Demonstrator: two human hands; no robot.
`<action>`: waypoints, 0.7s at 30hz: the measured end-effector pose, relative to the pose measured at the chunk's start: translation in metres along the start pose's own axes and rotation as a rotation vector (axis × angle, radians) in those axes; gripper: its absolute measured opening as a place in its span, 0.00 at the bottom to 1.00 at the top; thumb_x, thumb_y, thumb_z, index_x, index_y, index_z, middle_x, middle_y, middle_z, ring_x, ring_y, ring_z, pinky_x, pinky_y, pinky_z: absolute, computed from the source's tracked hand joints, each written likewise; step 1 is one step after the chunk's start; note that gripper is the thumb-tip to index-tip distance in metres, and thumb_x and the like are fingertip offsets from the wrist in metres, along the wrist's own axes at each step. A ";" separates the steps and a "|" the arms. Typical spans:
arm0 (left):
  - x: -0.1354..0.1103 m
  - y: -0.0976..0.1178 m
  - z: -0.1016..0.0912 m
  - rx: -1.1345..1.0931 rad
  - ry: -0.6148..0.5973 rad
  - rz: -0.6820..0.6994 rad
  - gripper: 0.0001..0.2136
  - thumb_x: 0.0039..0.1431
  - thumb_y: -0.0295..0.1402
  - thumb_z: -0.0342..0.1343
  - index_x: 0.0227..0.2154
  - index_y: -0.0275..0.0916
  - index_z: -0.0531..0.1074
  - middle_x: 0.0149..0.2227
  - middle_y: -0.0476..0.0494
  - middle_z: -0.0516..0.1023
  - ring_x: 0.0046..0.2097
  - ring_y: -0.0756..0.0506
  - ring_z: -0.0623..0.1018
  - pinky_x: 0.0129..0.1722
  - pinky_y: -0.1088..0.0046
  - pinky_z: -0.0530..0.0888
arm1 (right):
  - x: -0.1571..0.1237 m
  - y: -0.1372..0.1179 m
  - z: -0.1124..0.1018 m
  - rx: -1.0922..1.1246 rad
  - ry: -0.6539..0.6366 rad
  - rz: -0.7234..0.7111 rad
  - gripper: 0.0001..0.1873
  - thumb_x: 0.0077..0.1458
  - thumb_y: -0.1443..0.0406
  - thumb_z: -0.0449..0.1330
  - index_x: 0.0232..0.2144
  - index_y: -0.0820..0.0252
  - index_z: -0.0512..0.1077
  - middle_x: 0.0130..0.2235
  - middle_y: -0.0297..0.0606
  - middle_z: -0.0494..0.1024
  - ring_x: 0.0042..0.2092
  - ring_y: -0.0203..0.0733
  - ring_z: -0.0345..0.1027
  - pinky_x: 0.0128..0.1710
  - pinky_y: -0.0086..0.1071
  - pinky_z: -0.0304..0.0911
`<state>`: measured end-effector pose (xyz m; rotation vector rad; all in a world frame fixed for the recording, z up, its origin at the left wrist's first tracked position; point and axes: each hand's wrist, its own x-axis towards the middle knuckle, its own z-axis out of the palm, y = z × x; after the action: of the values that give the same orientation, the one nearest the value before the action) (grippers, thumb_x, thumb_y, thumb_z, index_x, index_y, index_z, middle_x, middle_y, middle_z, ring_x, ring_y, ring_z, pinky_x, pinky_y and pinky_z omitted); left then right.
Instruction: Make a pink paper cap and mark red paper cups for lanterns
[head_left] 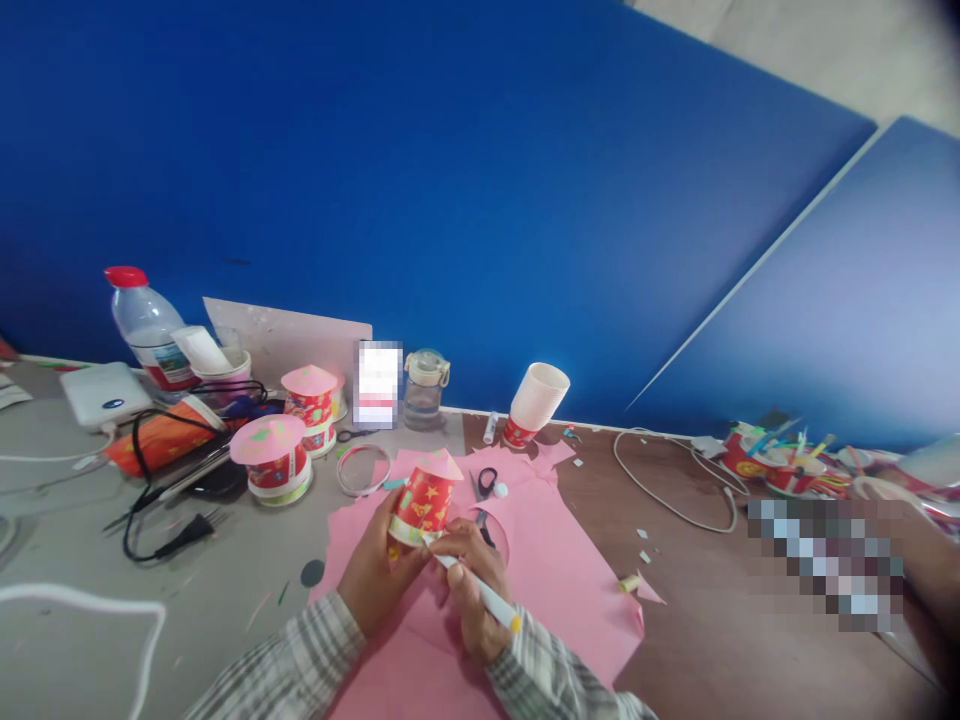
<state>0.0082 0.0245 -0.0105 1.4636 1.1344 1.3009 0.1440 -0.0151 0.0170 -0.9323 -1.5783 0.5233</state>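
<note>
My left hand (pixel 375 572) is wrapped round a red patterned paper cup (pixel 424 503) with a pink paper cone top, holding it tilted over a pink paper sheet (pixel 555 585). My right hand (pixel 471 590) is closed on a white glue stick with a yellow end (pixel 487 597), its tip touching the cup's lower rim. Black-handled scissors (pixel 484 483) lie on the pink sheet just beyond the cup. Two finished cups with pink cone tops (pixel 271 458) (pixel 310 400) stand to the left.
A water bottle (pixel 147 325), white device (pixel 105 393), black cable (pixel 161 500), tape roll (pixel 363 470) and glass jar (pixel 424 388) sit at left and centre. A stack of tilted paper cups (pixel 534 404) stands behind. A white cable (pixel 671 485) and craft scraps (pixel 780 462) lie right. A blue partition (pixel 450 200) backs the table.
</note>
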 end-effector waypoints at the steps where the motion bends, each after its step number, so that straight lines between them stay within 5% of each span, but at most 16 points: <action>1: 0.000 0.000 0.000 0.005 0.003 -0.003 0.33 0.33 0.29 0.61 0.47 0.39 0.57 0.46 0.34 0.70 0.47 0.31 0.68 0.41 0.53 0.69 | 0.000 0.000 0.000 0.002 -0.008 -0.008 0.21 0.55 0.52 0.45 0.31 0.53 0.75 0.20 0.32 0.72 0.31 0.44 0.68 0.33 0.33 0.63; 12: 0.001 0.006 0.001 -0.017 -0.013 -0.016 0.33 0.33 0.30 0.62 0.46 0.39 0.57 0.46 0.33 0.70 0.46 0.32 0.69 0.42 0.52 0.69 | -0.002 0.004 0.001 0.007 -0.031 -0.053 0.21 0.55 0.53 0.45 0.34 0.54 0.75 0.22 0.33 0.74 0.28 0.43 0.68 0.39 0.39 0.62; 21: -0.001 0.004 0.000 0.074 -0.024 0.019 0.33 0.34 0.30 0.61 0.47 0.39 0.56 0.47 0.33 0.69 0.48 0.32 0.66 0.45 0.52 0.67 | 0.002 -0.001 0.001 -0.025 -0.083 -0.072 0.21 0.55 0.54 0.45 0.36 0.55 0.74 0.23 0.34 0.74 0.28 0.43 0.65 0.34 0.38 0.62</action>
<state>0.0082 0.0228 -0.0067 1.5430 1.1662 1.2629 0.1427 -0.0140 0.0186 -0.8790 -1.6902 0.4979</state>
